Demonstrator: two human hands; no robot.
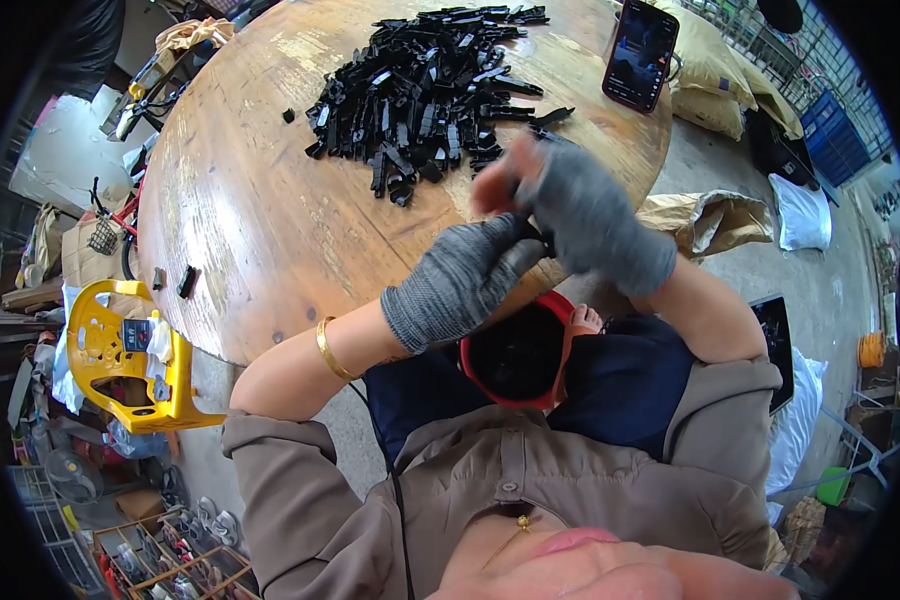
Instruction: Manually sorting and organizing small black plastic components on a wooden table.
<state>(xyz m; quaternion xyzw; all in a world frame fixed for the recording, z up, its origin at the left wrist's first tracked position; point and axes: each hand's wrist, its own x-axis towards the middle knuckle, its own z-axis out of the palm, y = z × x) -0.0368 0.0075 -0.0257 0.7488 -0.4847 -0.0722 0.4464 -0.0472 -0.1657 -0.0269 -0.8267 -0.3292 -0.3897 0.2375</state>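
Both my hands wear grey knit fingerless gloves and meet over the table's near edge. My left hand (457, 285) is closed, its fingers pinched round a small black plastic piece (537, 241), mostly hidden between the hands. Just above and touching or nearly touching it is my right hand (585, 215); motion smears its fingers, so their grip is unclear. Beyond them lies a large heap of black plastic pieces (420, 100), narrow and clip-like, on the round wooden table (240, 200). Below my hands, between my knees, stands a red bucket (470, 372) with a dark inside.
A lit phone (639, 55) stands upright at the table's far right. Two loose black bits, one a short dark piece (187, 281), lie near the left edge. A yellow plastic chair (90, 335) is at left. Sacks, one an open brown sack (705, 222), sit at right.
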